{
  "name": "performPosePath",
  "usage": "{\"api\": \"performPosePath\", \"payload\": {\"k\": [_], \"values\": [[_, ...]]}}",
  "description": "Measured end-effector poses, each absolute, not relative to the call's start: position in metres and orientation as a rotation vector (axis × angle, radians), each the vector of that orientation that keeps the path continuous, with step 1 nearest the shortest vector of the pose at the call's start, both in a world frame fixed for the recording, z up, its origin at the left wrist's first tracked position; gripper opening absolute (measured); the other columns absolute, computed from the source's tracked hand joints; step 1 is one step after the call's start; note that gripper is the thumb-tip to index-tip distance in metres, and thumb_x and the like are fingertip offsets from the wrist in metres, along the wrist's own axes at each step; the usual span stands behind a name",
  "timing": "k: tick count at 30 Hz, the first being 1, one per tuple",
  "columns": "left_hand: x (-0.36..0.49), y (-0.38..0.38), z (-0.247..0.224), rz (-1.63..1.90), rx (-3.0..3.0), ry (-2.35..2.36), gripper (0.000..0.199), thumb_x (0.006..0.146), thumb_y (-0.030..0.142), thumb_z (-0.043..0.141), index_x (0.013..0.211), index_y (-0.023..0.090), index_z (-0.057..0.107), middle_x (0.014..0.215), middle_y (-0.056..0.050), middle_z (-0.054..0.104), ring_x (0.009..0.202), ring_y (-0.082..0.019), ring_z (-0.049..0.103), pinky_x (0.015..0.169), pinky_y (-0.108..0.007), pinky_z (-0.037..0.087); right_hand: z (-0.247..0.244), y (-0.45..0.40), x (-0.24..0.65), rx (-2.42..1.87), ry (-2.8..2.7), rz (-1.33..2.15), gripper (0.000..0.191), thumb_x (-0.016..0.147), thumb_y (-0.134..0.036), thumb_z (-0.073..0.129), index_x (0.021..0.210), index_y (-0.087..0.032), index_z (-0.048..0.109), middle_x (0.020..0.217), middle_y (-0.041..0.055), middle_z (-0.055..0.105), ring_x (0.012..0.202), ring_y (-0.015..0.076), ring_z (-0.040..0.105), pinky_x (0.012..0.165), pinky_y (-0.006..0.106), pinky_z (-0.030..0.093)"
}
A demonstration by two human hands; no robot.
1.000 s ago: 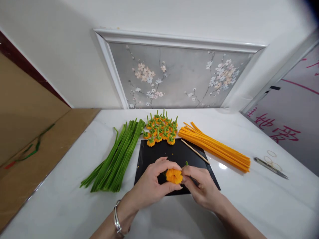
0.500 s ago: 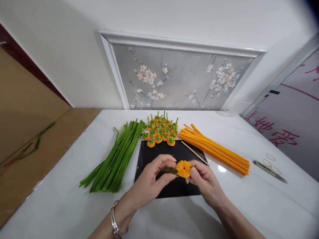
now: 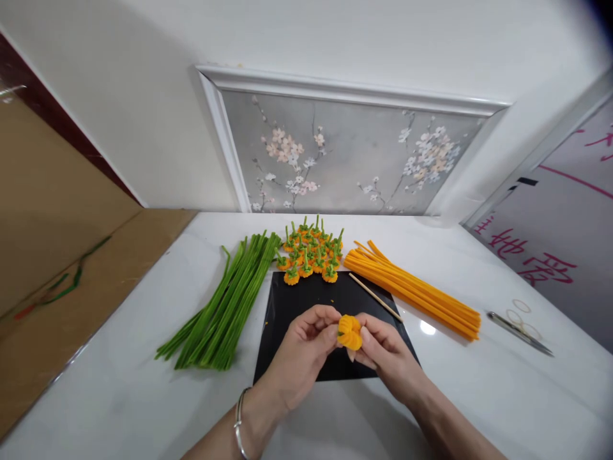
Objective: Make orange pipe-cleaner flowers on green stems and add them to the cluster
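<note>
Between my two hands, above a black mat point(image 3: 287, 319), is an orange fuzzy flower piece point(image 3: 350, 332) turned partly on its side, with a bit of green at its left edge. The fingertips of my left hand point(image 3: 309, 348) pinch its left side. My right hand point(image 3: 390, 358) grips it from the right with thumb and fingers. Behind the mat stand several finished orange pieces with green stems point(image 3: 311, 252). A bundle of green fuzzy stems point(image 3: 227, 303) lies at the left, and a bundle of orange ones point(image 3: 412, 287) at the right.
A thin wooden stick point(image 3: 376, 297) lies across the mat's upper right edge. Farther right on the white table point(image 3: 119, 409) are metal scissors or tweezers point(image 3: 520, 333) and several thin rings point(image 3: 522, 306). Brown cardboard point(image 3: 62, 191) borders the left side.
The flower piece has been tilted, so its side shows instead of its round face. My left fingers have closed in on it, and the green stem is now mostly hidden.
</note>
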State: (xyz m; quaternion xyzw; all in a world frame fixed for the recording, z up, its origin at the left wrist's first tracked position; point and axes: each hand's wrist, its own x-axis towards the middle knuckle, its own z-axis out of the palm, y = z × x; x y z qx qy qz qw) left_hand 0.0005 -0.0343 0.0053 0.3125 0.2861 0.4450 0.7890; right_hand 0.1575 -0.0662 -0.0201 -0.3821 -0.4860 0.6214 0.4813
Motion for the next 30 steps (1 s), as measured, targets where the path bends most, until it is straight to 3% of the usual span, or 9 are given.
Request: {"api": "performPosePath", "payload": {"k": [5, 13, 18, 22, 27, 30], "values": [[0.005, -0.038, -0.002, 1.093, 0.860, 0.697, 0.019, 0.073, 0.031, 0.077, 0.076, 0.017, 0.065, 0.074, 0.002, 0.059, 0.066, -0.009, 0.053, 0.061, -0.020, 0.046, -0.014, -0.067, 0.150, -0.911, -1.314, 1.394, 0.034, 0.092, -0.049, 0.050, 0.082, -0.017, 0.056, 0.070, -0.0001, 0.054, 0.060, 0.0093, 0.044, 0.053, 0.020, 0.036], [0.001, -0.042, -0.008, 1.235, 1.337, 0.901, 0.009, 0.084, 0.026, 0.064, 0.079, 0.019, 0.066, 0.088, -0.003, 0.064, 0.081, -0.016, 0.059, 0.075, -0.024, 0.049, -0.014, -0.065, 0.148, -1.030, -1.469, 1.003, 0.030, 0.094, -0.041, 0.046, 0.076, -0.018, 0.055, 0.067, 0.0000, 0.055, 0.060, 0.0116, 0.050, 0.056, 0.022, 0.040], [0.000, -0.042, -0.006, 1.181, 1.419, 0.951, 0.007, 0.084, 0.024, 0.064, 0.084, 0.020, 0.069, 0.093, -0.003, 0.066, 0.083, -0.016, 0.062, 0.076, -0.025, 0.049, -0.013, -0.063, 0.147, -1.061, -1.460, 0.948, 0.022, 0.090, -0.036, 0.053, 0.077, -0.018, 0.057, 0.064, -0.0018, 0.054, 0.055, 0.0104, 0.047, 0.052, 0.021, 0.038], [-0.003, -0.039, -0.002, 1.131, 1.416, 0.920, 0.010, 0.083, 0.027, 0.065, 0.086, 0.019, 0.071, 0.099, -0.006, 0.067, 0.087, -0.019, 0.063, 0.078, -0.027, 0.050, -0.012, -0.060, 0.148, -1.077, -1.432, 0.934, 0.016, 0.085, -0.034, 0.059, 0.085, -0.018, 0.060, 0.065, -0.0029, 0.052, 0.055, 0.0098, 0.043, 0.052, 0.021, 0.037], [-0.014, -0.035, 0.004, 1.042, 1.526, 0.828, 0.021, 0.090, 0.031, 0.055, 0.102, 0.020, 0.069, 0.111, -0.008, 0.065, 0.102, -0.022, 0.060, 0.086, -0.028, 0.048, -0.011, -0.059, 0.153, -1.079, -1.551, 0.895, 0.015, 0.089, -0.031, 0.055, 0.082, -0.018, 0.058, 0.066, -0.0024, 0.054, 0.057, 0.0097, 0.046, 0.054, 0.021, 0.037], [-0.017, -0.034, 0.008, 1.000, 1.551, 0.824, 0.020, 0.089, 0.031, 0.058, 0.103, 0.020, 0.067, 0.103, -0.007, 0.066, 0.094, -0.020, 0.062, 0.081, -0.026, 0.050, -0.011, -0.059, 0.154, -1.091, -1.604, 0.884, 0.018, 0.090, -0.032, 0.053, 0.079, -0.018, 0.056, 0.064, -0.0027, 0.054, 0.057, 0.0096, 0.047, 0.054, 0.021, 0.037]]}}
